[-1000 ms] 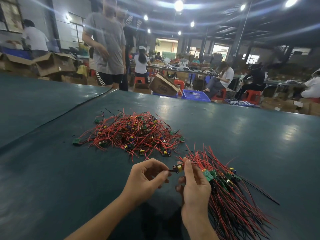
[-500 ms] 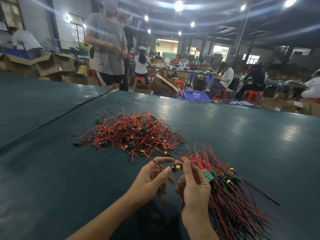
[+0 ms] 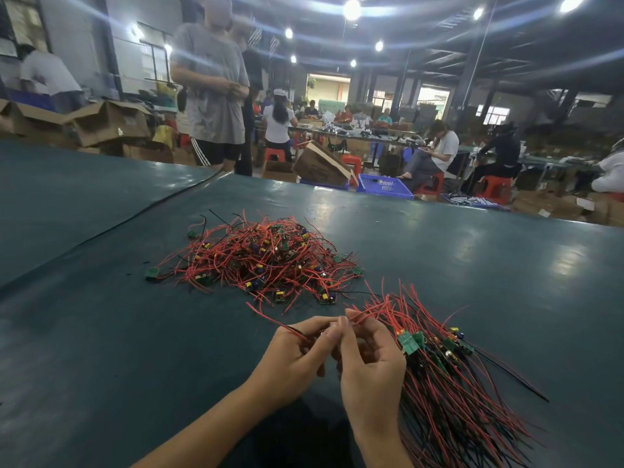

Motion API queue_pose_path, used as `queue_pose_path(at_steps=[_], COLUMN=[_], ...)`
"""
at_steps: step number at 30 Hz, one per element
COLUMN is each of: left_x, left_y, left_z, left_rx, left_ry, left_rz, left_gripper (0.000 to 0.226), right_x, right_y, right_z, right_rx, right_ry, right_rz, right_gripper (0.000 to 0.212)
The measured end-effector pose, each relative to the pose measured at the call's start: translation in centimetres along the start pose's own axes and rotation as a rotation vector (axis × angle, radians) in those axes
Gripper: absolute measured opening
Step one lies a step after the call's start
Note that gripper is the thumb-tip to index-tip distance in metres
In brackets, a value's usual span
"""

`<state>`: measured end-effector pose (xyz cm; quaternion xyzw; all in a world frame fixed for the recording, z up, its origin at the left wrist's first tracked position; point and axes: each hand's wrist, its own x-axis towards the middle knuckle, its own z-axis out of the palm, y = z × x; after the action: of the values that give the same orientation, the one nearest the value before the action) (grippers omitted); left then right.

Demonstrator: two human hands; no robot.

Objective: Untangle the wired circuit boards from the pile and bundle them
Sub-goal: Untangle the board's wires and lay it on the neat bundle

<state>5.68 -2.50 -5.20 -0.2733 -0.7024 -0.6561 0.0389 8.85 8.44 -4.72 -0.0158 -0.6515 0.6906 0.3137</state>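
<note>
Fingertips met since 0.5 s back: left hand (image 3: 293,359) and right hand (image 3: 371,363) both pinch one thin red wire (image 3: 270,317). Step: untangling. Next, judged: align onto near-right bundle of red-and-black wired green boards (image 3: 449,376)

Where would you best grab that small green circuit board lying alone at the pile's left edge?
Probably pinch the small green circuit board itself by its edges, coming from the left. It lies out on the dark green table, and its red wires trail rightward into the tangled pile of red wires, where fingers would likely snag.
</note>
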Motion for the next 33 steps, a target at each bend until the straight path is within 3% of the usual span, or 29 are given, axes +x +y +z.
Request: queue_pose_path(at_steps=[4,7,10,13,25,30,33], left_x=[0.2,0.1,0.2,0.2,0.2,0.2,0.3], left_y=[0.2,-0.1,-0.1,0.1,0.6,0.4,0.4], left_z=[-0.1,-0.1,0.0,0.0,-0.1,-0.2,-0.2], left_rx=[0.07,0.048,0.038,0.05,-0.018,-0.046,-0.05], left_ry=[0.034,0.015,0.023,0.017,-0.048,-0.021,0.005], left_rz=[0.033,0.006,-0.017,-0.034,-0.093,-0.109,-0.1], left_gripper=[0.025,0.026,0.024,0.027,0.036,0.036,0.037], right_x=[0.1,0.2,0.5,0.9,3.9,3.8,3.4], right_y=[0.3,0.2,0.5,1.0,1.6,1.6,0.7], right_z=[0.0,0.0,-0.2,-0.4,-2.5,-2.5,-2.5], right_rx=[-0.077,-0.038,-0.02,-0.028,0.075,0.118,0.188], right_ry=[0.033,0.036,0.04,0.064,0.362,0.366,0.281], right_rz=[-0.045,-0.049,-0.01,0.039,0.191,0.241,0.309], right_gripper=[0.002,0.011,0.004,0.011,0.012,0.01,0.016])
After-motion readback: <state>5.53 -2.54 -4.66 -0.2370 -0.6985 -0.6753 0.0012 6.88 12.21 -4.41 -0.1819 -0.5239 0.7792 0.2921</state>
